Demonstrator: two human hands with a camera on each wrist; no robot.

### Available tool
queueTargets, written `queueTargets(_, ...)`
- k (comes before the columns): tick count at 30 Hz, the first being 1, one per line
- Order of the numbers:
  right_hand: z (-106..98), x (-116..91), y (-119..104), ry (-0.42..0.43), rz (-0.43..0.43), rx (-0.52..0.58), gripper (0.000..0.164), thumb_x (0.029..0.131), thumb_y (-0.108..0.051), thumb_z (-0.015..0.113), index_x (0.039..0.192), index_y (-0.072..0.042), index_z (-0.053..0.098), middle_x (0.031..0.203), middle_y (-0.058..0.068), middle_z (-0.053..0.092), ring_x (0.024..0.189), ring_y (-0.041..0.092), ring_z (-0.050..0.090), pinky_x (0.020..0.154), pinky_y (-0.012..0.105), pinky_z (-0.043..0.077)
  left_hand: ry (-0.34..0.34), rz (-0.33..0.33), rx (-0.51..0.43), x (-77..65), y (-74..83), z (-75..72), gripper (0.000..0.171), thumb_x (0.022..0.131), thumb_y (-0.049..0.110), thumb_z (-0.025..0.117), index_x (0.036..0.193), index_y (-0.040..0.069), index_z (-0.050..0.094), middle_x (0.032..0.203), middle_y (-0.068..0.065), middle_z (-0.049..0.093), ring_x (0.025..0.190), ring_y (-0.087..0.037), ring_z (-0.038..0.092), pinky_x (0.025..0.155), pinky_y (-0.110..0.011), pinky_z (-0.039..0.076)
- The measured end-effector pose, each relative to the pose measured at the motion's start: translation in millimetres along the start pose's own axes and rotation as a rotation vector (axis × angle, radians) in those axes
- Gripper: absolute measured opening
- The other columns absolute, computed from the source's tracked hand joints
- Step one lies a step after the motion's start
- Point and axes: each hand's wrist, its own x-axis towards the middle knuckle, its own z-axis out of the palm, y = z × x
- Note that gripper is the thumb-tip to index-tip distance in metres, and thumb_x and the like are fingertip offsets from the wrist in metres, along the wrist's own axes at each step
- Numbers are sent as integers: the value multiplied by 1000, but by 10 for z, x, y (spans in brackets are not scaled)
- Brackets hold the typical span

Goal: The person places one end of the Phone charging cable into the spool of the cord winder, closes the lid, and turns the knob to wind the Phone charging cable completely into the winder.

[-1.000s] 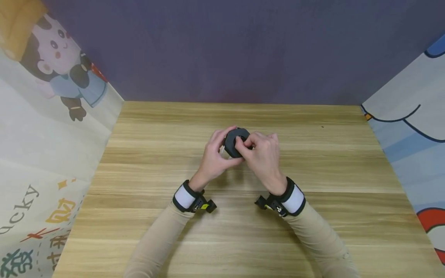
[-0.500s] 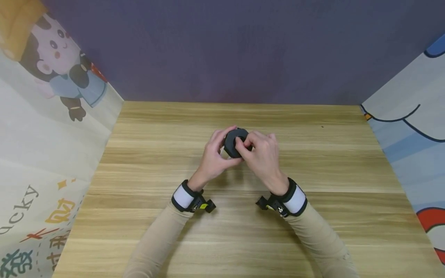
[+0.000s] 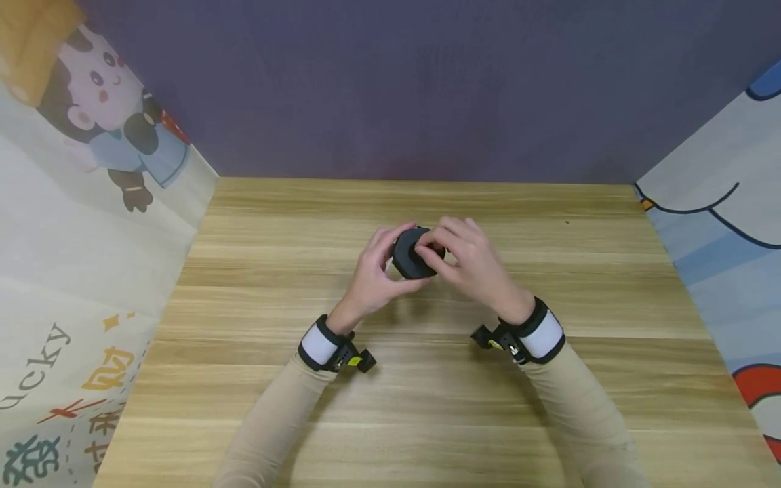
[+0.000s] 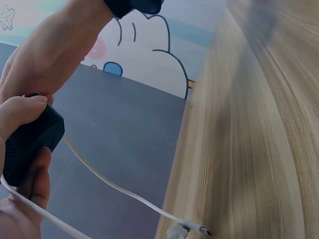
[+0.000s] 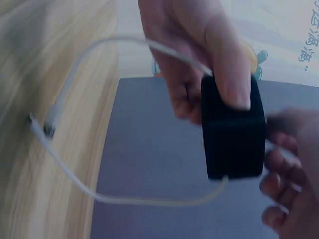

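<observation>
In the head view my left hand (image 3: 373,274) grips a black, eight-sided cable winder (image 3: 405,256) by its edges, thumb on the near side and fingers on the far side. My right hand (image 3: 472,261) pinches at the dark round middle of its face with thumb and forefinger. White cable (image 5: 159,201) leaves the winder at two opposite sides in the right wrist view and loops out to two plugs. One white plug (image 4: 194,226) shows close over the wood in the left wrist view. My right fingertips are partly hidden behind the winder there.
A wood-grain table (image 3: 421,420) lies under both hands. Behind it rises a dark blue-purple panel (image 3: 421,88). Printed cartoon panels stand at the left (image 3: 55,257) and right (image 3: 720,224). Each wrist wears a strap with a small camera.
My right wrist has swung outward to the right, its fingers still at the winder's middle. The winder has tilted slightly; my left hand has hardly moved.
</observation>
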Motion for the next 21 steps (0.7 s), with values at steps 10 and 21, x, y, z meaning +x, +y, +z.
queueTargets(10,-193,113,142,-213,-195,-66,21,87,-11,83,107,-13,77,96,7,64,79,22,55,69,36,33,-16,-4,-9,7,6,-12,85,78,-4,87,151,-3,45,136,-21,48,124,-30,56,110,-38,49)
queueTargets(21,-378,272,134,-360,-299,-216,28,80,-13,86,106,-22,80,98,3,67,87,24,62,71,36,39,-34,-19,-24,8,31,-13,85,76,-4,89,151,-1,47,131,-21,50,123,-29,56,113,-37,47)
